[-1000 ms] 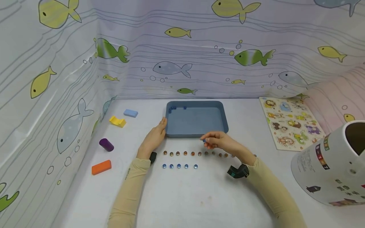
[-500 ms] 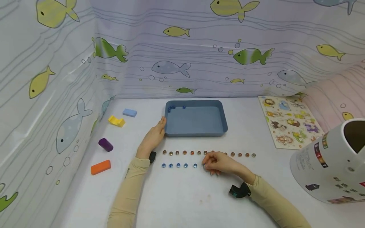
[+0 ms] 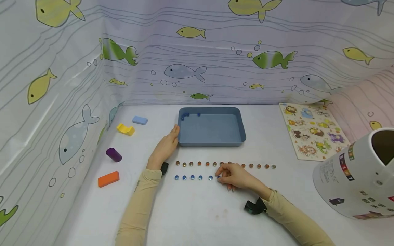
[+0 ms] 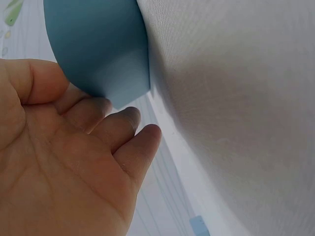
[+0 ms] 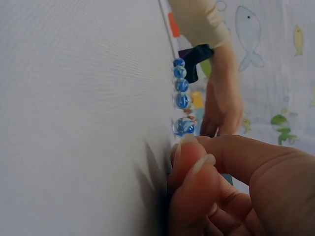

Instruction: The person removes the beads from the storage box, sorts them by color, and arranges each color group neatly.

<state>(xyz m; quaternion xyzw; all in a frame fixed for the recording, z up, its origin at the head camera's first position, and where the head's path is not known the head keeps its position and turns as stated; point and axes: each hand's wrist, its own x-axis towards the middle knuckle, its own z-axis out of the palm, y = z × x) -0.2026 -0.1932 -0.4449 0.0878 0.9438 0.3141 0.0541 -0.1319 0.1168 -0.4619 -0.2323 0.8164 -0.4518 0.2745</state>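
My right hand (image 3: 238, 176) pinches a blue glass bead (image 3: 219, 177) between thumb and fingertips, down at the table surface. This bead is at the right end of a row of blue beads (image 3: 192, 177). Behind my fingers in the right wrist view (image 5: 211, 182) it is hidden, while the neighbouring blue bead (image 5: 185, 126) shows just beyond the fingertips. Above the blue row runs a longer row of amber-brown beads (image 3: 207, 164), partly covered by my right hand. Loosely bent, my left hand (image 3: 164, 147) rests against the left wall of the blue-grey tray (image 3: 212, 144).
Several dark blue beads (image 3: 185, 115) lie in the tray's back left corner. To the left are a light blue block (image 3: 140, 120), a yellow block (image 3: 125, 129), a purple cylinder (image 3: 114, 154) and an orange block (image 3: 108, 179). At right are an animal puzzle board (image 3: 314, 133) and a white bucket (image 3: 354, 181).
From the tray's front edge, my right hand has come down toward me with the blue bead to the end of the blue row. My left hand stays at the tray.
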